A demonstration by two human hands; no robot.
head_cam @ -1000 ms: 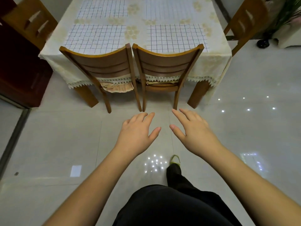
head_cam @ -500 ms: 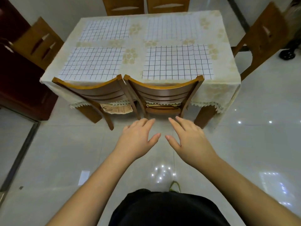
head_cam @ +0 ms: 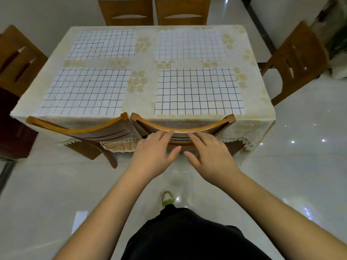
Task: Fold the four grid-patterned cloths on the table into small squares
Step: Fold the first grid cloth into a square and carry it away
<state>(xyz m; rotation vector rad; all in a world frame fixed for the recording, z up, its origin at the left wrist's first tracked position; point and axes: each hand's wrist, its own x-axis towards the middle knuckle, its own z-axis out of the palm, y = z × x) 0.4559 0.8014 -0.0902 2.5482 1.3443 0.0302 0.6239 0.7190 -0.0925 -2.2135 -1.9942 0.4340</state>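
A single head-worn camera looked forward and steeply down from a standing person's height. It faced a table [head_cam: 142, 62] from its near long side, close enough that the whole top filled the upper frame. The person's forearms and the floor [head_cam: 47, 194] filled the lower half. Wide-angle bending curved the edges.

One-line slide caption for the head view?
Both open hands reach toward a chair back; four grid cloths lie unfolded on the table.
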